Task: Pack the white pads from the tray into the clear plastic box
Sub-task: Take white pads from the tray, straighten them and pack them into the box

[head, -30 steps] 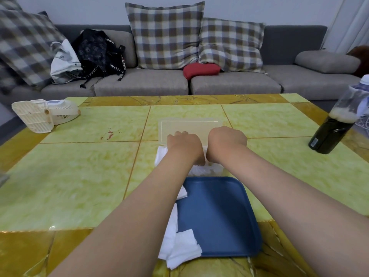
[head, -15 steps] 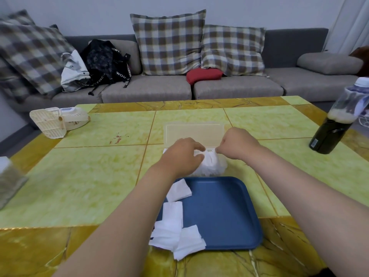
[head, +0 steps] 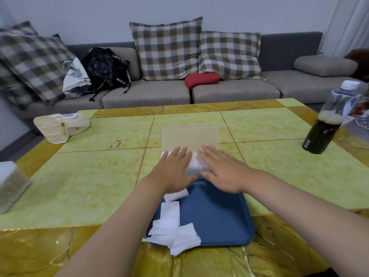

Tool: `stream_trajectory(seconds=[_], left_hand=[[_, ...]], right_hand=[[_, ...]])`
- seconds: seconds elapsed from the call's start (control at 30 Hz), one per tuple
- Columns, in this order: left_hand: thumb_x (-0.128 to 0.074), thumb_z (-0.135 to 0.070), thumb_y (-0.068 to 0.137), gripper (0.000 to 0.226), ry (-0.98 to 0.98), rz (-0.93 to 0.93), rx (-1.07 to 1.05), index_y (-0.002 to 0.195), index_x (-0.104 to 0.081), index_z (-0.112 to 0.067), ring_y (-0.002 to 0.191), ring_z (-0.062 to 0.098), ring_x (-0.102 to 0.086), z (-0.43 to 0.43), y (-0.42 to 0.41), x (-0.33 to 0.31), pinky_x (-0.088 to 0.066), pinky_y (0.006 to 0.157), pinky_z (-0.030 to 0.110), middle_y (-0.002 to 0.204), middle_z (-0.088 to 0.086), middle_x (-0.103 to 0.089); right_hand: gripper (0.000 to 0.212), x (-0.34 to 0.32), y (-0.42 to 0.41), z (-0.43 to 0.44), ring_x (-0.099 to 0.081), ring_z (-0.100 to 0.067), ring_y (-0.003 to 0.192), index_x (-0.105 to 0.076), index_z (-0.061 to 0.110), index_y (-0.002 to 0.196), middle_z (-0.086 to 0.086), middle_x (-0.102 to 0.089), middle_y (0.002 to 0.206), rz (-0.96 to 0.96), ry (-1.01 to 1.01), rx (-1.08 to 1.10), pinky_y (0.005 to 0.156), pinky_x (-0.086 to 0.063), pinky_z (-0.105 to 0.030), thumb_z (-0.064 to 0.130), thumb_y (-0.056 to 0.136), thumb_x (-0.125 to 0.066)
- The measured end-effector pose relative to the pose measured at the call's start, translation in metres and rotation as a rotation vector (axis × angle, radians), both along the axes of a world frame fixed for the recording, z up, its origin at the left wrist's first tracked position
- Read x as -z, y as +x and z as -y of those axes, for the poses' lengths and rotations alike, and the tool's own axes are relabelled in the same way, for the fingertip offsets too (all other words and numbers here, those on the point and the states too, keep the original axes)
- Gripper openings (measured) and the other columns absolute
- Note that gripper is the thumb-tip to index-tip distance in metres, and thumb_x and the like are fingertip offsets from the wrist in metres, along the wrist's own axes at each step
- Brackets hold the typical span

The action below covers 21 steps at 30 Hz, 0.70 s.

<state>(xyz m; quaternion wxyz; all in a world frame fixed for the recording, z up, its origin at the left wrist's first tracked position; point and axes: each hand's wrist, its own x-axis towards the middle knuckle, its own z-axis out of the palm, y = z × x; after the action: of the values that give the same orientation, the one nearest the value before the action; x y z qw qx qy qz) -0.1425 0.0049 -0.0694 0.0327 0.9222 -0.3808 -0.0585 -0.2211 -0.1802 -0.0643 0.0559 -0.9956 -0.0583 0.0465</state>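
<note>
The clear plastic box (head: 196, 166) sits mid-table with white pads inside and its lid (head: 189, 136) standing open behind it. My left hand (head: 173, 169) and my right hand (head: 221, 170) lie flat with straight fingers over the pads in the box, side by side. Just in front is the blue tray (head: 215, 216). Several white pads (head: 171, 222) lie loose along the tray's left side and front-left corner, some hanging over its rim.
A dark bottle (head: 327, 124) stands at the table's right edge. A white fan (head: 60, 127) lies at the back left. A container (head: 10, 186) is at the left edge. A sofa with cushions and a black bag is behind the table.
Both hands went from curled fists pushing into the box to flat, straight-fingered palms over the pads. The view has shifted, showing more of the tray's pads.
</note>
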Motion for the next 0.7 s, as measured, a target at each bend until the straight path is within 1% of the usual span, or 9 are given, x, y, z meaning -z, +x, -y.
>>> stream_trajectory(seconds=[0.07,0.17,0.27,0.33,0.43,0.53,0.57,0.63,0.7], left_hand=[[-0.038,-0.056,0.099,0.082,0.049,-0.024,-0.019,0.160,0.006,-0.022,0.153,0.017,0.017,-0.007,0.002,0.006,0.008,0.124,0.043,0.167,-0.001,0.017],[-0.037,-0.053,0.101,0.081,-0.030,-0.046,0.015,0.160,0.006,-0.019,0.153,0.015,0.016,-0.003,0.001,0.012,0.008,0.125,0.039,0.167,0.000,0.017],[-0.039,-0.053,0.100,0.083,-0.062,-0.039,0.036,0.160,0.006,-0.017,0.153,0.015,0.015,0.005,-0.002,0.014,0.007,0.125,0.037,0.167,0.001,0.016],[-0.039,-0.056,0.099,0.085,-0.048,-0.022,0.032,0.160,0.006,-0.018,0.154,0.016,0.015,0.008,-0.004,0.015,0.007,0.125,0.040,0.167,0.000,0.015],[-0.041,-0.053,0.099,0.084,-0.052,-0.058,0.029,0.160,0.006,-0.019,0.154,0.016,0.014,0.011,-0.003,0.013,0.007,0.125,0.040,0.168,0.001,0.013],[-0.046,-0.046,0.099,0.085,-0.091,-0.140,0.040,0.160,0.004,-0.016,0.154,0.014,0.012,0.009,-0.001,0.007,0.007,0.124,0.033,0.168,0.002,0.012],[-0.049,-0.042,0.098,0.085,-0.127,-0.172,0.045,0.160,0.003,-0.016,0.154,0.012,0.011,0.006,-0.001,0.005,0.006,0.123,0.031,0.168,0.001,0.010],[-0.055,-0.033,0.097,0.082,-0.261,-0.228,0.029,0.160,-0.005,-0.019,0.154,0.008,0.004,-0.003,0.000,0.002,0.003,0.123,0.027,0.169,-0.003,0.000],[-0.056,-0.026,0.097,0.072,-0.397,-0.177,0.002,0.159,-0.020,-0.022,0.153,0.007,-0.010,-0.014,0.001,-0.003,-0.009,0.122,0.026,0.166,-0.006,-0.018]], right_hand=[[0.071,0.002,-0.002,0.003,0.014,-0.012,0.154,0.007,0.019,0.161,0.000,0.015,0.168,-0.089,-0.056,-0.008,0.126,0.003,-0.034,0.046,0.107,-0.029],[0.070,0.001,-0.002,0.006,0.012,-0.012,0.155,0.008,0.018,0.161,0.000,0.014,0.168,-0.094,-0.119,0.017,0.126,0.000,-0.037,0.046,0.108,-0.028],[0.076,0.003,-0.001,0.005,0.008,-0.015,0.156,0.014,0.020,0.160,0.000,0.013,0.169,-0.090,-0.122,0.057,0.126,-0.003,-0.046,0.042,0.106,-0.035],[0.082,0.004,-0.001,0.001,0.007,-0.018,0.156,0.018,0.024,0.159,-0.001,0.016,0.168,-0.047,-0.117,0.059,0.126,0.000,-0.048,0.041,0.103,-0.040],[0.081,0.006,0.002,-0.004,0.013,-0.015,0.155,0.013,0.022,0.161,-0.001,0.018,0.168,-0.007,-0.116,-0.005,0.126,0.005,-0.040,0.040,0.103,-0.041],[0.081,0.005,0.007,-0.004,0.008,-0.012,0.155,0.009,0.017,0.161,-0.001,0.012,0.169,-0.078,-0.083,-0.010,0.126,0.000,-0.034,0.042,0.103,-0.042],[0.080,0.003,0.008,-0.004,0.007,-0.013,0.156,0.007,0.016,0.161,-0.002,0.011,0.169,-0.100,-0.084,-0.001,0.127,-0.001,-0.034,0.042,0.103,-0.042],[0.078,-0.003,0.007,-0.007,0.005,-0.014,0.156,0.003,0.015,0.162,-0.002,0.009,0.169,-0.126,-0.081,0.016,0.127,-0.003,-0.034,0.039,0.103,-0.043],[0.075,-0.010,0.007,-0.013,-0.002,-0.018,0.156,-0.005,0.014,0.162,-0.004,0.003,0.170,-0.094,-0.042,0.039,0.126,-0.007,-0.034,0.036,0.103,-0.045]])
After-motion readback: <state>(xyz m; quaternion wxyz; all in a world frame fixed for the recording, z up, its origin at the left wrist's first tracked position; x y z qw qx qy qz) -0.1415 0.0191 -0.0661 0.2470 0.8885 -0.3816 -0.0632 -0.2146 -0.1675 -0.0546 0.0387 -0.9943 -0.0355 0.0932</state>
